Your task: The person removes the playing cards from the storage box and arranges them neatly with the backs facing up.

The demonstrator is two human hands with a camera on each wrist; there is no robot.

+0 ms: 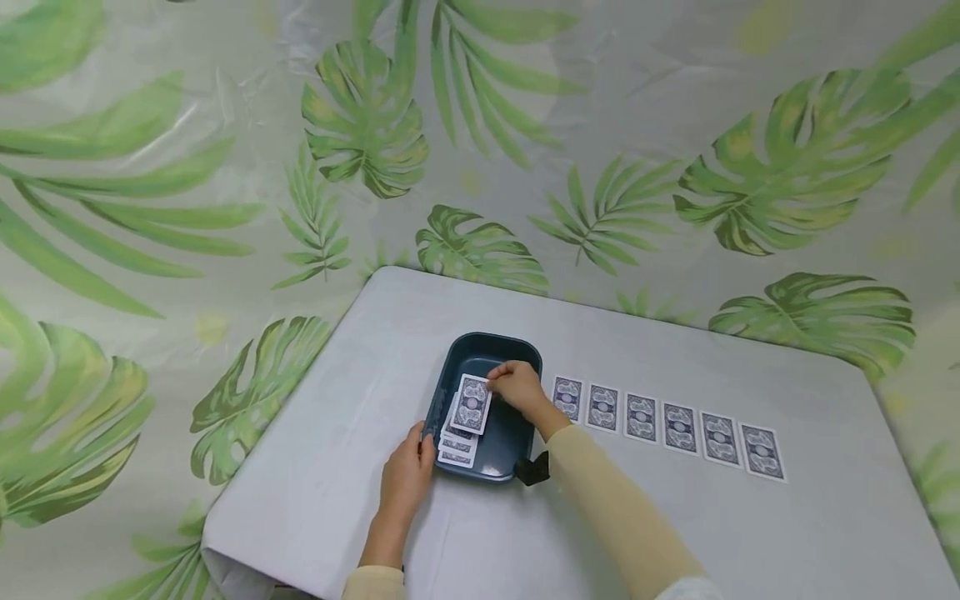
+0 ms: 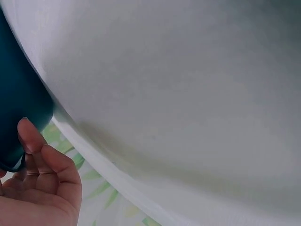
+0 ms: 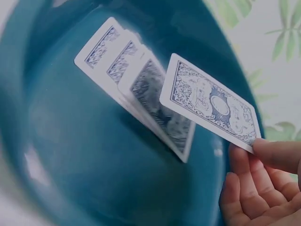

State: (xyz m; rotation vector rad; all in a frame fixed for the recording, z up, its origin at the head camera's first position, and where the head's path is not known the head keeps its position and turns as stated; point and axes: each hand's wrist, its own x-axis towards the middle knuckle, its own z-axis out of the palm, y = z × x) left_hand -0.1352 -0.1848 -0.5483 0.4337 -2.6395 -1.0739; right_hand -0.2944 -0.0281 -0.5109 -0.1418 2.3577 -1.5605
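A dark teal tray (image 1: 504,458) with raised walls stands on the table. Its left front rim is gripped by my left hand (image 1: 408,468), thumb on one side and fingers on the other; the left wrist view shows the hand (image 2: 44,179) at the tray's wall. Over the tray, my right hand (image 1: 517,388) pinches a playing card (image 3: 214,106) by one corner, its blue patterned back facing up. Below that card, several overlapping face-down cards (image 3: 127,63) lie fanned on the tray's floor.
To the right of the tray, a row of several face-down playing cards (image 1: 678,427) lies on the white tablecloth (image 1: 750,542). A small black object (image 1: 532,470) sits at the tray's front right corner. Behind the table hangs a leaf-patterned sheet (image 1: 480,246).
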